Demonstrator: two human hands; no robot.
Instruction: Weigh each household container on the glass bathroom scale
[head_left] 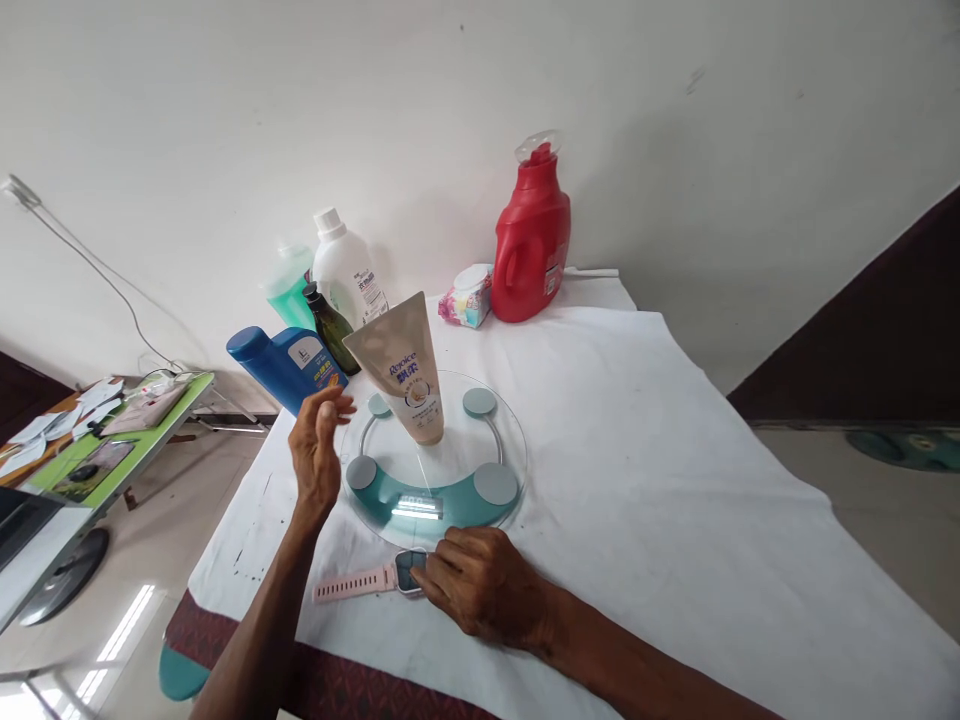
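A glass bathroom scale [427,490] with a teal band and grey round pads lies on the white cloth. On it a beige Rejoice tube [405,370] stands on its cap, leaning slightly left. My left hand [319,450] is raised beside the scale's left edge, empty, its fingers loosely bent and apart from the tube. In front of the scale lies a smartwatch [409,572] with a pink strap. My right hand [480,582] is closed over its right end, a fingertip at the screen; the hand covers the other strap half.
Behind the scale stand a tilted blue bottle [289,362], a dark green bottle [330,328], a white bottle [346,268] and a green-liquid bottle [291,290]. A wipes pack [466,297] and a red detergent jug [531,240] are near the wall. A green desk [112,440] is left.
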